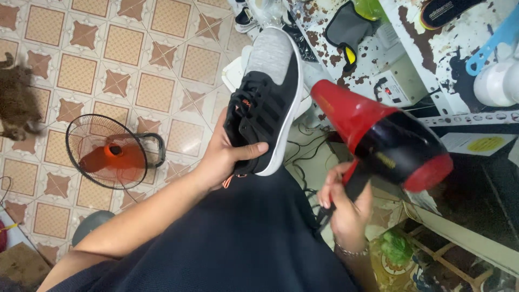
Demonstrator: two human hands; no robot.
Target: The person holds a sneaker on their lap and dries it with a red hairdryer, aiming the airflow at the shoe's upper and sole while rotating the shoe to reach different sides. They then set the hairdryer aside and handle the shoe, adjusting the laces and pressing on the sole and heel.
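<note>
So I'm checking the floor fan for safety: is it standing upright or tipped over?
Cannot tell for sure: the fan is seen from above, grille facing the camera, base beside it.

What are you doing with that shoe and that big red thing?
A person is sitting and holding a black sneaker with a grey toe and white sole in the left hand, gripped around its heel end. The right hand holds a red and black hair dryer by its handle, with the red nozzle pointing toward the side of the shoe. On the tiled floor stands a small orange fan, and a furry animal sits at the left edge.
</note>
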